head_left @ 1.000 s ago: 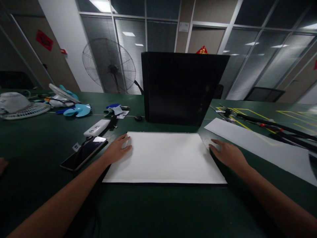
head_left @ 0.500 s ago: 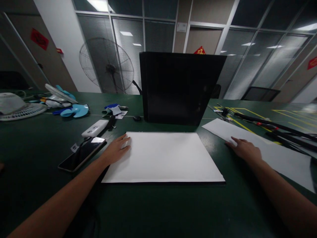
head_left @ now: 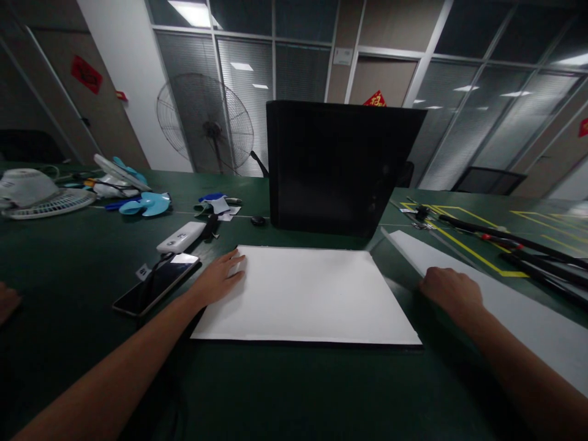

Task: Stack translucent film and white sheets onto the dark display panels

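Note:
Flat on the dark green table lies a white rectangular panel (head_left: 307, 297) with a thin dark rim along its front edge. My left hand (head_left: 220, 278) rests on its left edge with the fingers spread. To the right, my right hand (head_left: 452, 294) is closed on the near edge of a thin white sheet (head_left: 500, 300). That sheet's near edge is tilted up from the table, and its fingertip grip is partly hidden. Behind the white panel stands a large black panel (head_left: 340, 168), leaning slightly.
A phone (head_left: 158, 285) and a white power bank (head_left: 181, 237) lie left of the panel. Farther left are fan parts with blue blades (head_left: 146, 204). Black rods (head_left: 509, 239) lie at the right. Another person's hand (head_left: 7, 301) shows at the left edge.
My right hand has closed on the white sheet's near edge, which has risen and shifted a little. My left hand stays in place on the panel. Another person's hand shows more at the left.

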### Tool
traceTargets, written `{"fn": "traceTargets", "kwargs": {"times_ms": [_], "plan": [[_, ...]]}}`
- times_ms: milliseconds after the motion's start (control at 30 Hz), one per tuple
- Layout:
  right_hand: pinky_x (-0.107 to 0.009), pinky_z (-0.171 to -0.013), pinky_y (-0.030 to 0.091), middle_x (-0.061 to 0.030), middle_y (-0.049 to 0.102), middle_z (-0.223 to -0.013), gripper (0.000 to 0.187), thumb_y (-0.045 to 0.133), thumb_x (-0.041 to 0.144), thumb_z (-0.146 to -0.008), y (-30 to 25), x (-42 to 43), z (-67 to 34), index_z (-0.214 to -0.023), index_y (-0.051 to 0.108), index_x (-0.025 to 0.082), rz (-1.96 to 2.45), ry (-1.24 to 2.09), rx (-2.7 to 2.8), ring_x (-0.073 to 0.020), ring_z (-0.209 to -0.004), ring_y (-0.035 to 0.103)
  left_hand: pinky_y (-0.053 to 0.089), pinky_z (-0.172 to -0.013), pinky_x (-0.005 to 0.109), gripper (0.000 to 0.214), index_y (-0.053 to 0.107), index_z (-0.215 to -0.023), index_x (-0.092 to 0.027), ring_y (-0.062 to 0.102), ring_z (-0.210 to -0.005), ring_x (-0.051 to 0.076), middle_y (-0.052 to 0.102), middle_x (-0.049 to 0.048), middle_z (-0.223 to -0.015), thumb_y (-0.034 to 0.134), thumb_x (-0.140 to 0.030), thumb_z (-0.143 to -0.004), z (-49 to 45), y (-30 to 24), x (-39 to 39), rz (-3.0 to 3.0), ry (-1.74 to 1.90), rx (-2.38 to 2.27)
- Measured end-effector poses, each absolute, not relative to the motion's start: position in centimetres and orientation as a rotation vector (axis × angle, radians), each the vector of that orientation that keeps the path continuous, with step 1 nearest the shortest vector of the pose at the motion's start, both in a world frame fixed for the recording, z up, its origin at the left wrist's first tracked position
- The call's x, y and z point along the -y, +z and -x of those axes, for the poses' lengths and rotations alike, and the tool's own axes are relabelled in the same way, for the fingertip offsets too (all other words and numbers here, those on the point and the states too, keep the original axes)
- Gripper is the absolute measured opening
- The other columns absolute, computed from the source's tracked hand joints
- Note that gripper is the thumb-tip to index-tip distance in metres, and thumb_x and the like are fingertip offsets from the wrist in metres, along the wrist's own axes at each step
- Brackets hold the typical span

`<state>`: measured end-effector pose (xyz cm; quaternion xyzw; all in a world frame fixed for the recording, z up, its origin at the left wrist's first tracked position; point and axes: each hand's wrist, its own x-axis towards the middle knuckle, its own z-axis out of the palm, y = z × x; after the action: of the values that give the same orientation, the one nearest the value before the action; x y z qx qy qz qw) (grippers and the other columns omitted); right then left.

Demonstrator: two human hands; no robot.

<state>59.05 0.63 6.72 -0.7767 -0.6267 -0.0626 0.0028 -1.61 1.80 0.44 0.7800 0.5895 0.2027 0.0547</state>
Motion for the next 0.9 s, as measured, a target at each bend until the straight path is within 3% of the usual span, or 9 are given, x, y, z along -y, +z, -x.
{"fn": "traceTargets", "kwargs": {"times_ms": [100,200,267,367,433,567,767,900], "plan": [[-0.051,-0.075,0.056,-0.0255,0.073,-0.108,0.039,0.05,0.042,-0.095,7.7,0.8,-55.2,-0.102,0.075,0.013,2.477,-0.197,2.133,-0.0419,-0.095,0.072,0.034,-0.127,0.052,0.077,0.06,-0.149,-0.012,0.048,-0.15,0.037,0.047,0.0196,-0.165,0.041,-0.066,-0.098,1.5,0.5,-1.7,-2.392,0.576,-1.799],[-0.047,-0.078,0.056,-0.0181,0.075,-0.106,0.033,0.049,0.04,-0.095,8.1,2.2,-51.7,-0.094,0.074,0.018,2.32,-0.181,2.349,-0.0351,-0.093,0.073,0.033,-0.127,0.049,0.075,0.059,-0.151,-0.015,0.047,-0.151,0.035,0.045,0.0165,-0.166,0.042,-0.066,-0.099,1.4,0.8,-1.5,-2.386,0.545,-1.824],[-0.045,-0.084,0.057,-0.0147,0.075,-0.118,0.029,0.049,0.036,-0.095,8.0,3.0,-50.1,-0.091,0.072,0.02,2.113,-0.154,2.502,-0.0312,-0.098,0.073,0.033,-0.127,0.048,0.073,0.06,-0.15,-0.016,0.047,-0.151,0.034,0.046,0.0155,-0.166,0.043,-0.065,-0.099,1.3,0.9,-1.4,-2.382,0.543,-1.829],[-0.045,-0.101,0.055,-0.01,0.066,-0.145,0.028,0.049,0.031,-0.094,7.6,3.8,-48.7,-0.099,0.074,0.021,1.753,-0.037,2.676,-0.0297,-0.121,0.067,0.034,-0.127,0.051,0.069,0.059,-0.15,-0.015,0.047,-0.15,0.035,0.047,0.0169,-0.165,0.044,-0.06,-0.099,1.2,1.0,-1.3,-2.385,0.53,-1.825],[-0.047,-0.107,0.053,-0.0096,0.062,-0.15,0.033,0.048,0.032,-0.096,7.3,4.1,-48.4,-0.111,0.075,0.021,1.651,0.044,2.707,-0.0298,-0.129,0.064,0.034,-0.126,0.052,0.067,0.058,-0.151,-0.015,0.047,-0.151,0.034,0.045,0.0174,-0.166,0.044,-0.056,-0.1,1.2,1.0,-1.3,-2.389,0.514,-1.83],[-0.049,-0.105,0.055,-0.0124,0.067,-0.143,0.043,0.043,0.037,-0.101,7.2,4.1,-48.4,-0.128,0.072,0.02,1.636,0.06,2.657,-0.0304,-0.122,0.068,0.035,-0.126,0.05,0.064,0.058,-0.15,-0.017,0.048,-0.15,0.033,0.047,0.0147,-0.166,0.045,-0.054,-0.1,1.1,1.0,-1.3,-2.399,0.525,-1.838],[-0.055,-0.096,0.058,-0.0105,0.076,-0.123,0.039,0.045,0.04,-0.103,7.2,4.6,-48.5,-0.121,0.075,0.023,1.514,0.13,2.664,-0.0326,-0.109,0.073,0.035,-0.126,0.05,0.065,0.058,-0.151,-0.016,0.048,-0.15,0.033,0.046,0.0157,-0.166,0.043,-0.054,-0.1,0.9,1.2,-1.3,-2.398,0.49,-1.853],[-0.051,-0.114,0.051,-0.0049,0.064,-0.147,0.04,0.049,0.04,-0.105,6.7,5.2,-48.5,-0.137,0.069,0.028,1.084,0.393,2.786,-0.0274,-0.135,0.062,0.034,-0.127,0.05,0.069,0.057,-0.151,-0.013,0.046,-0.151,0.033,0.045,0.0185,-0.166,0.042,-0.057,-0.1,0.9,1.1,-1.3,-2.405,0.496,-1.843]]}}
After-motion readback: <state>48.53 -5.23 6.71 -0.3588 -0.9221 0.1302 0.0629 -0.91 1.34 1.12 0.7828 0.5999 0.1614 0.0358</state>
